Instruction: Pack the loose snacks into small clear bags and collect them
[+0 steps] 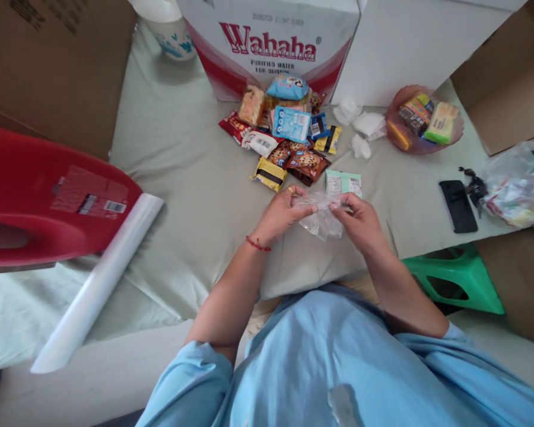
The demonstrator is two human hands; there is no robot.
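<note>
Between my two hands is a small clear plastic bag point(323, 224), its upper edge pinched on both sides. My left hand point(289, 209), with a red cord at the wrist, grips the bag's left side. The right side is held by the fingertips of my right hand point(357, 218). Whether anything lies inside the bag I cannot tell. Just beyond the hands, a mint-green packet point(343, 182) lies flat on the cloth. Farther off is a pile of wrapped snacks, among them a yellow packet point(270, 174), brown cookie packets point(308, 166) and a light-blue packet point(291, 123).
A Wahaha carton point(276, 35) stands behind the snacks. On the right are a pink bowl point(398, 139) with packets, crumpled tissues point(369, 126), a black phone point(458, 206) and a filled plastic bag point(520, 184). A red stool point(48, 184) and a plastic film roll point(102, 281) occupy the left.
</note>
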